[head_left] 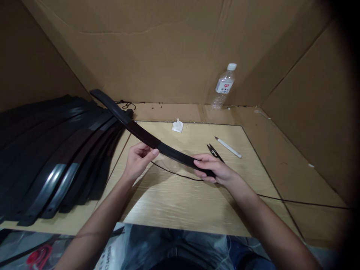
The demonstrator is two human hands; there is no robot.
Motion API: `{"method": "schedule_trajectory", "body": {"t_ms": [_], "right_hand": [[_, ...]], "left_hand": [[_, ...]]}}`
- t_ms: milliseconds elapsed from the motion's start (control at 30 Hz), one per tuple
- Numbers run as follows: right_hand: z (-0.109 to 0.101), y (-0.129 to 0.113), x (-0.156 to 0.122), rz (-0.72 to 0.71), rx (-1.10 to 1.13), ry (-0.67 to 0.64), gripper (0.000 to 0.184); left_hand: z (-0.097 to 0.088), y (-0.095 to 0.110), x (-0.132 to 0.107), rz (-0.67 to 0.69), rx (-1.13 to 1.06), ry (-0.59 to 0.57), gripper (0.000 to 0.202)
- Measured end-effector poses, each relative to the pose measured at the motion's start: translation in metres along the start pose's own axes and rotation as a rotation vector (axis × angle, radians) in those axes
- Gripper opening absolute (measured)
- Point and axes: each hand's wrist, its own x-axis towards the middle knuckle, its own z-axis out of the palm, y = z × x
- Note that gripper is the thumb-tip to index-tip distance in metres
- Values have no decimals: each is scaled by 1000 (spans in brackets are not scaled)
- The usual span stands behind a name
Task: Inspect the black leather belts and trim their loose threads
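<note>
I hold a long black strap (132, 125) slantwise above a light wooden board (180, 195). My right hand (212, 170) is closed around the strap's near end. My left hand (139, 157) pinches it near the middle, thumb on top. The strap's far end reaches up to the left, over a pile of similar black straps (56, 157). A thin black thread (174, 172) runs under my hands and off to the right across the board.
Small black thread snips (214, 152) and a white marking pencil (228, 147) lie just beyond my right hand. A crumpled white scrap (177, 126) and a plastic water bottle (224, 87) sit farther back. Cardboard walls (168, 48) enclose the bench.
</note>
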Motion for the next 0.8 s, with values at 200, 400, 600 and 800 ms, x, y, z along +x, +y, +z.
{"method": "schedule_trajectory", "body": {"t_ms": [200,400,600,800], "right_hand": [[7,-1,2,-32,-63,-2,55],[12,4,5,-200,-301,170,55],[18,7,10,-408,-838,556,41],[22,10,13,-515,-1294,789,34]], "left_hand": [[1,-1,1,-18,-112,-17,28],[6,0,1,-62,-22,46,33],[14,3,0,-79,37,96,32],[15,0,1,-144,21,100,36]]}}
